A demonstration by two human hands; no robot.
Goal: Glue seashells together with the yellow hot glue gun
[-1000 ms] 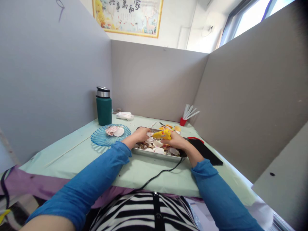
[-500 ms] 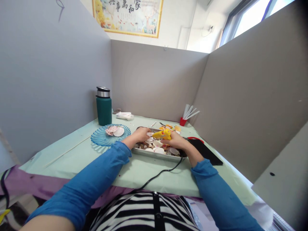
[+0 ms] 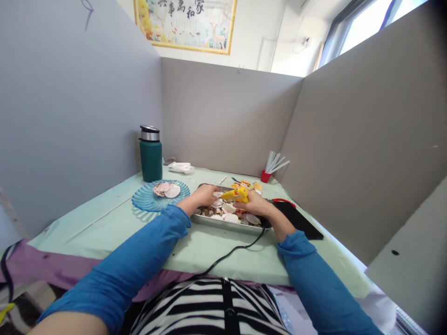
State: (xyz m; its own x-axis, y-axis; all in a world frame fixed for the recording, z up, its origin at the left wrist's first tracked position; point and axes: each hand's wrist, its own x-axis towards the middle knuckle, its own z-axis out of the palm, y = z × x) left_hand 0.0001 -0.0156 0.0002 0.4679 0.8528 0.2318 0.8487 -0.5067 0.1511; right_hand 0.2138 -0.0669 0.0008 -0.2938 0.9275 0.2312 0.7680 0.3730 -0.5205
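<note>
A metal tray [image 3: 223, 224] filled with several seashells [image 3: 230, 217] sits in front of me on the table. My right hand [image 3: 254, 204] is closed around a yellow glue gun [image 3: 234, 194] held over the tray, its nozzle pointing left. A black cord [image 3: 230, 251] runs from the glue gun toward my body. My left hand [image 3: 201, 196] rests over the tray's left end with its fingers curled on a small shell next to the nozzle; the shell is mostly hidden.
A blue glass plate [image 3: 146, 201] with a few shells lies left of the tray. Behind it stands a green flask [image 3: 151, 155]. A red cup [image 3: 266, 176] of white sticks, a black flat object [image 3: 300, 222] and grey partition walls surround the table.
</note>
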